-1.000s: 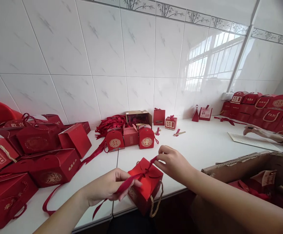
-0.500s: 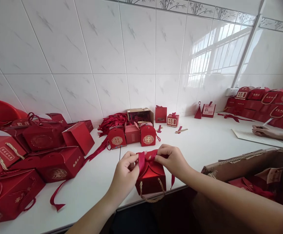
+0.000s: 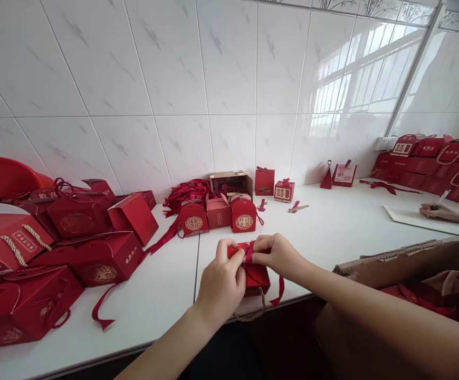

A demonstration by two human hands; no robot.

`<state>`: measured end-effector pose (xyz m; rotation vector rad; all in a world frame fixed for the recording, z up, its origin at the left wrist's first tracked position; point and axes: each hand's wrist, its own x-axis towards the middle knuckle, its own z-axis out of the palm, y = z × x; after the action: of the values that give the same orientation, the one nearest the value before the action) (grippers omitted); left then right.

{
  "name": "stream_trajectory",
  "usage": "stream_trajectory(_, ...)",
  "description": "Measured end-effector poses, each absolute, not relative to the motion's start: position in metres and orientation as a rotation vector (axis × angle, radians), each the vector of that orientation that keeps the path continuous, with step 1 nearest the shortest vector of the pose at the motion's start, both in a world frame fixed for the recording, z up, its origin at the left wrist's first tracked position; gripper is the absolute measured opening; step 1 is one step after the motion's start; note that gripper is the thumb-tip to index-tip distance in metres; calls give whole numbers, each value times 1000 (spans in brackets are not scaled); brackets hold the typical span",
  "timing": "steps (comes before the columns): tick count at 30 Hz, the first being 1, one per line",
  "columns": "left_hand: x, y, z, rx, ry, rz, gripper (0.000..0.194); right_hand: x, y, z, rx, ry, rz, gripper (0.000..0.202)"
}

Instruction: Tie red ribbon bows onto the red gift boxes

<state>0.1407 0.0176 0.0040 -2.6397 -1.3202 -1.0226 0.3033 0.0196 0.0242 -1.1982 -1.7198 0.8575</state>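
Observation:
A small red gift box with a twisted rope handle sits at the table's front edge. On top of it my left hand and my right hand meet, fingers pinched on a red ribbon. One ribbon tail hangs down at the box's right side. My left hand covers the left part of the box. Exactly how the ribbon is looped between the fingers is partly hidden.
Several red gift boxes pile up on the left. Three small boxes stand ahead, by heaped ribbons. An open carton is at right. Beyond it, another person's hand holds a pen over a notebook.
My left hand has moved right and over the box, closing in on my right hand at the ribbon. The view has shifted slightly, and the box now shows less behind my left hand.

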Motion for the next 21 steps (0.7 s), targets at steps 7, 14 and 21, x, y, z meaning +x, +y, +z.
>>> stream_trajectory(7, 138, 22, -5, -2653, -1180, -1135, 21, 307, 18, 26, -1252, -1590, 1135, 21)
stream_trajectory(14, 129, 20, -4, -2854, -949, -1260, 21, 322, 23, 25, -1107, -1749, 1274, 21)
stream_trajectory(21, 119, 34, 9, -3055, -611, -1170, 22, 323, 19, 32, -1071, -1748, 1429, 17)
